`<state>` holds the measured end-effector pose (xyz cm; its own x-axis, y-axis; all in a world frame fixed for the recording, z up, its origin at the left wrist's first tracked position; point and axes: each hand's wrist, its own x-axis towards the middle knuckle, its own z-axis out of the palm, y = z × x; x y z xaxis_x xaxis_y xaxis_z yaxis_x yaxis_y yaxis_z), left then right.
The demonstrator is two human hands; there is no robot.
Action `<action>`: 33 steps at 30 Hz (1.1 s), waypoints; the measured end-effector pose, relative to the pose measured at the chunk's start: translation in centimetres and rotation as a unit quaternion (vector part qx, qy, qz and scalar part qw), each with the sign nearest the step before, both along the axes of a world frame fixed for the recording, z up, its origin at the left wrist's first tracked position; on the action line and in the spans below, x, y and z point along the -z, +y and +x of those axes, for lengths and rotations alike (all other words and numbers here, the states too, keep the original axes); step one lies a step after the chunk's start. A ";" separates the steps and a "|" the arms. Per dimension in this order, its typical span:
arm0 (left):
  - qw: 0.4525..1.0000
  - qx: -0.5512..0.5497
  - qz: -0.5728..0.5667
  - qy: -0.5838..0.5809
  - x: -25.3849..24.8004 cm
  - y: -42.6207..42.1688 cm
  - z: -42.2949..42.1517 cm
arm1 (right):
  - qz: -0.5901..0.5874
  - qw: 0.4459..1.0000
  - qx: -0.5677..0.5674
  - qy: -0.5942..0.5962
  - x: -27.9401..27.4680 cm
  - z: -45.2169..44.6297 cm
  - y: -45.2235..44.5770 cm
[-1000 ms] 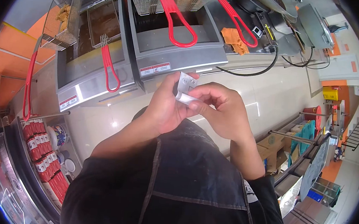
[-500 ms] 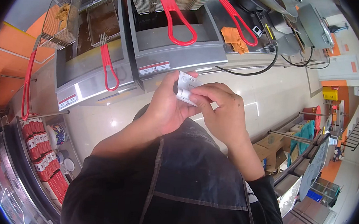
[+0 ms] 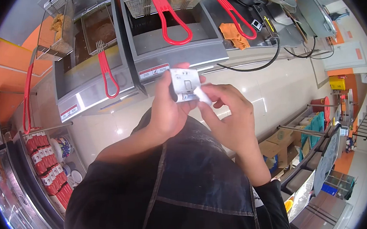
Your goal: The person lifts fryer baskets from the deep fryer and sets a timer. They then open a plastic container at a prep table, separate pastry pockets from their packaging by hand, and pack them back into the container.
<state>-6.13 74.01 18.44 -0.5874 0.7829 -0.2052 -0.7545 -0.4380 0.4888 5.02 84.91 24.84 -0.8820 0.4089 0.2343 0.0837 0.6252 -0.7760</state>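
Note:
My left hand (image 3: 169, 109) holds a small white printed item (image 3: 185, 81), flat and somewhat blurred, with dark markings on its face. Its fingers wrap behind the item, and the thumb lies along the left edge. At the item's lower right corner, my right hand (image 3: 229, 113) pinches a white flap or strip (image 3: 203, 96) between thumb and index finger. Whether this strip is joined to the item cannot be made out. Both hands are over the floor in front of my dark apron (image 3: 207, 172).
Fryers (image 3: 178, 49) with red-handled baskets (image 3: 173, 21) stand ahead. An orange cloth (image 3: 235, 36) lies on the counter beside them. Red packets (image 3: 46, 159) fill a shelf at left. Cardboard boxes (image 3: 278, 141) sit on a shelf at right.
The printed item has opened out and shows more of its face. My right hand has pulled the white strip slightly down and right. The view has shifted slightly.

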 end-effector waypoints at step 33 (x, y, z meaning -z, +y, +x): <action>0.955 -0.088 0.094 0.266 1.4 -0.6 1.1 | 0.125 0.988 -0.047 0.076 -0.3 -0.4 -2.1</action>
<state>-5.08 73.41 17.04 -0.6953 0.6563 0.2929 -0.3285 -0.6527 0.6827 4.63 82.85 25.09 -0.8601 0.2397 0.4503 -0.0891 0.7986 -0.5952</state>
